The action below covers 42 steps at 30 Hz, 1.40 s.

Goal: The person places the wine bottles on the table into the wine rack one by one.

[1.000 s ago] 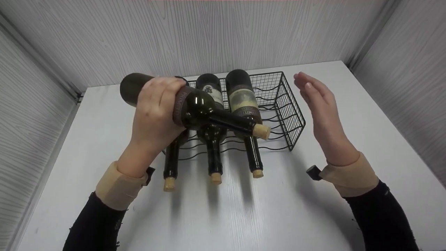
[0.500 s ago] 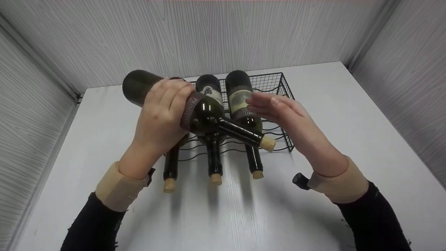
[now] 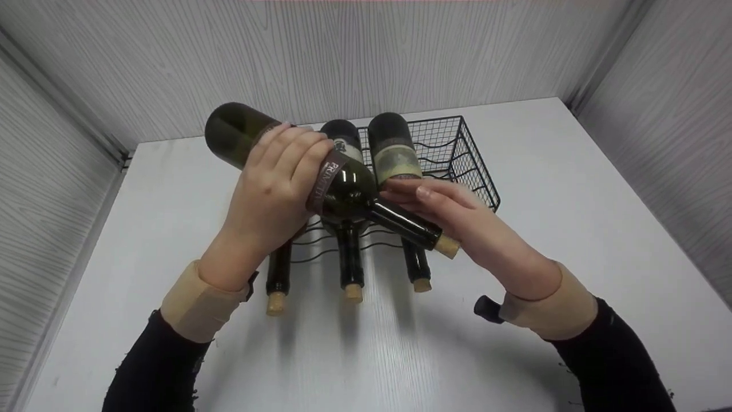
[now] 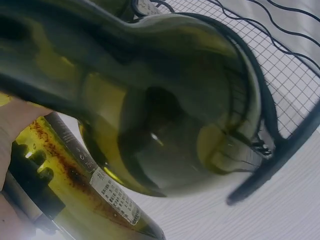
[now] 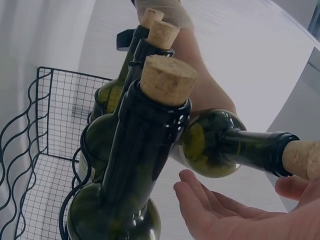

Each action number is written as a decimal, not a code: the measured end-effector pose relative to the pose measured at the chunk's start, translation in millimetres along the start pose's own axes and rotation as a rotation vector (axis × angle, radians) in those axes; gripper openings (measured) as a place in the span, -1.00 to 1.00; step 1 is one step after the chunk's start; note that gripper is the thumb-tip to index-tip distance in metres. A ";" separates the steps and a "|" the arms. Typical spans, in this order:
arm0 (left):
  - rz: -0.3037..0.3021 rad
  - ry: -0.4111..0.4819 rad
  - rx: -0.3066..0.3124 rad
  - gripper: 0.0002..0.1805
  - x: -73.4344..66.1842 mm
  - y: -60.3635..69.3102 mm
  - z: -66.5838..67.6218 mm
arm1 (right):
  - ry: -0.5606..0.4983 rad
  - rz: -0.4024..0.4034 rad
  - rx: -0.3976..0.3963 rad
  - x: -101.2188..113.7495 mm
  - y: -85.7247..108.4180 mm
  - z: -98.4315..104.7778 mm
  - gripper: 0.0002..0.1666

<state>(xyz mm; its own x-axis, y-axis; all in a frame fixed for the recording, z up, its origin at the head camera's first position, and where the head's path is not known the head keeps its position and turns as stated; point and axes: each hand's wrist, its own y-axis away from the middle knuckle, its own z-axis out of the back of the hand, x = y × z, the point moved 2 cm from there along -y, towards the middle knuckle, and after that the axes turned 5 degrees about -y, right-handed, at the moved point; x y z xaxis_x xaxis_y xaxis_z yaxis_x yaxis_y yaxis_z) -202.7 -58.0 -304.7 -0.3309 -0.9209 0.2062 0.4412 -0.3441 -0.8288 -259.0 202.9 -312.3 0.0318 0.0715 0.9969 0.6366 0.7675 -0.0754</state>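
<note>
My left hand [image 3: 274, 189] grips a dark green corked wine bottle [image 3: 351, 186] round its body, above the rack. The bottle tilts, its base up to the left and its cork [image 3: 447, 246] down to the right. Close by the neck is my right hand [image 3: 480, 226], fingers extended; in the right wrist view the fingers [image 5: 200, 205] lie under the bottle and the thumb is near its cork. Whether they touch the glass I cannot tell. Below, a black wire rack [image 3: 477, 171] holds three corked wine bottles: left [image 3: 279, 272], middle [image 3: 350, 263] and right [image 3: 394, 154].
The rack stands on a white table [image 3: 366, 355] near the back panel [image 3: 400, 57]. Its right end shows bare wavy wires. The racked bottles' necks and corks [image 3: 422, 285] stick out over the front edge. Panels [image 3: 51, 189] rise on both sides.
My right hand has come leftward from beside the rack to the held bottle's neck. The held bottle has shifted slightly right, its cork end dropping a little. The racked bottles have stayed put.
</note>
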 end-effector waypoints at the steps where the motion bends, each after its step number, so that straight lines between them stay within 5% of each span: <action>1: -0.004 0.000 0.004 -0.55 -0.5 -0.5 0.3 | -0.002 -0.015 -0.003 -0.3 0.0 -0.8 -0.46; 11: -0.068 -0.021 0.021 -0.60 -2.9 -4.4 -1.4 | 0.018 -0.158 0.028 -7.1 -1.7 -2.2 -0.40; 25: -0.190 -0.075 0.118 -0.62 -8.9 -17.8 1.4 | 0.141 -0.219 0.028 -9.7 2.3 -9.5 -0.40; 34: -0.226 -0.052 0.190 -0.57 -8.4 -22.0 0.0 | 0.002 -0.222 0.095 -17.0 1.0 -15.5 -0.43; 42: -0.244 -0.041 0.198 -0.52 -7.2 -24.6 -1.1 | -0.085 -0.254 0.101 -20.6 -0.7 -14.9 -0.66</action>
<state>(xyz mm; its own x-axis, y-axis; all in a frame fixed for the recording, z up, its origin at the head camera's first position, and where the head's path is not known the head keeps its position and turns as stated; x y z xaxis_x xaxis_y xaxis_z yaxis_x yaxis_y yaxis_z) -212.0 -42.8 -286.3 -0.4152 -0.8117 0.4107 0.5080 -0.5814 -0.6355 -248.7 191.4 -332.5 -0.1864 -0.0807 0.9792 0.5358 0.8270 0.1701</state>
